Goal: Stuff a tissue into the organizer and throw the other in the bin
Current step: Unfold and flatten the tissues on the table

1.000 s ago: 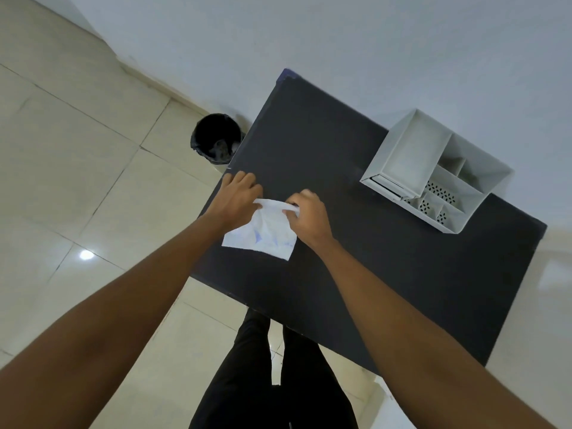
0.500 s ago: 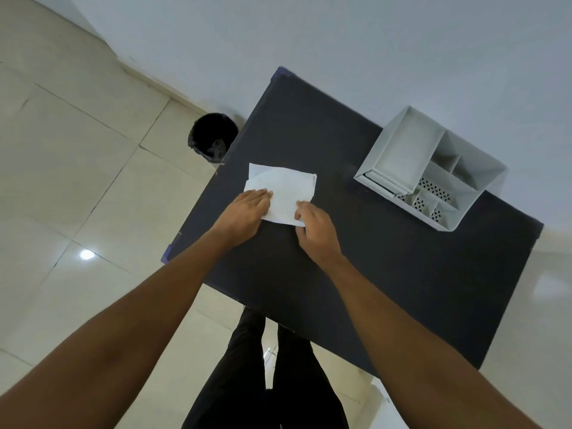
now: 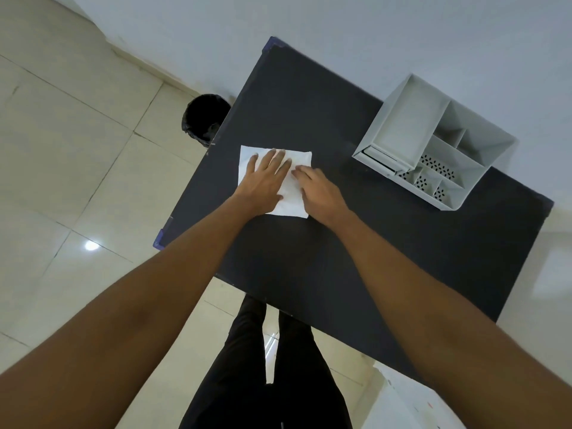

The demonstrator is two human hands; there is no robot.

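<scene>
A white tissue (image 3: pixel 292 198) lies spread flat on the black table (image 3: pixel 387 258) near its left edge. My left hand (image 3: pixel 263 184) presses flat on the tissue with fingers spread. My right hand (image 3: pixel 318 193) rests on the tissue's right part, fingertips bent onto the paper; whether it pinches the sheet is unclear. A white desk organizer (image 3: pixel 433 144) with several compartments stands at the table's far right. A black bin (image 3: pixel 205 119) stands on the floor beside the table's left edge. Only one tissue is visible.
The table's back edge meets a white wall (image 3: pixel 340 32). Beige floor tiles (image 3: pixel 77 150) lie to the left. My legs in black trousers (image 3: pixel 263 366) stand at the table's near edge. A white object (image 3: pixel 408 400) sits on the floor at lower right.
The tissue, held crumpled between both hands one second ago, was laid out flat on the table. My left hand has slid forward over it, and both hands now press on it.
</scene>
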